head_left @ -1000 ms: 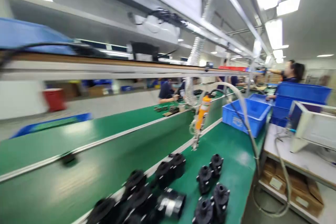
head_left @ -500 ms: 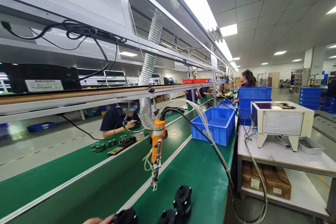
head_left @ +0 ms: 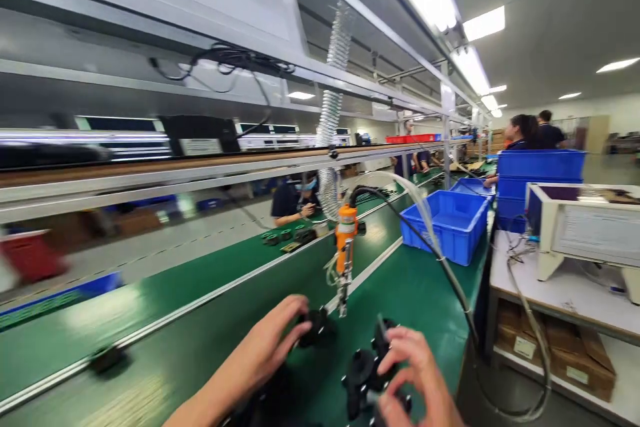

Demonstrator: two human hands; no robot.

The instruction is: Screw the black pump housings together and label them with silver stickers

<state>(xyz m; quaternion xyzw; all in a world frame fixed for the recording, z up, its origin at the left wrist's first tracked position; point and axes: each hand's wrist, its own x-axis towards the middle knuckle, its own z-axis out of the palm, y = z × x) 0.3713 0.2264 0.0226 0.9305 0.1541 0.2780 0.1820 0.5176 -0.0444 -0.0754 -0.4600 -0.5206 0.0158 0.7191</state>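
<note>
My left hand (head_left: 273,337) reaches in from the bottom, thumb and fingers closed on the side of a black round plastic part (head_left: 318,329) at the green belt. My right hand (head_left: 417,373) hovers over a cluster of similar black parts (head_left: 361,373) with small light studs around their sides. Its fingers are curled but apart, and I make out nothing held in them; motion blurs the tips. Just beyond the hands hangs an orange power screwdriver (head_left: 346,237), with a metal tip pointing down, touched by neither hand.
A blue bin (head_left: 445,223) stands farther along the green belt (head_left: 380,293). To the right, a cream machine (head_left: 595,230) sits on a white bench, with cables looping down beside it. A co-worker (head_left: 295,200) sits across the line. A metal shelf rail (head_left: 200,177) crosses overhead.
The view has swung left, so the scene sits farther right. My left hand has come further in to a black part, and my right hand has come into view over the others.
</note>
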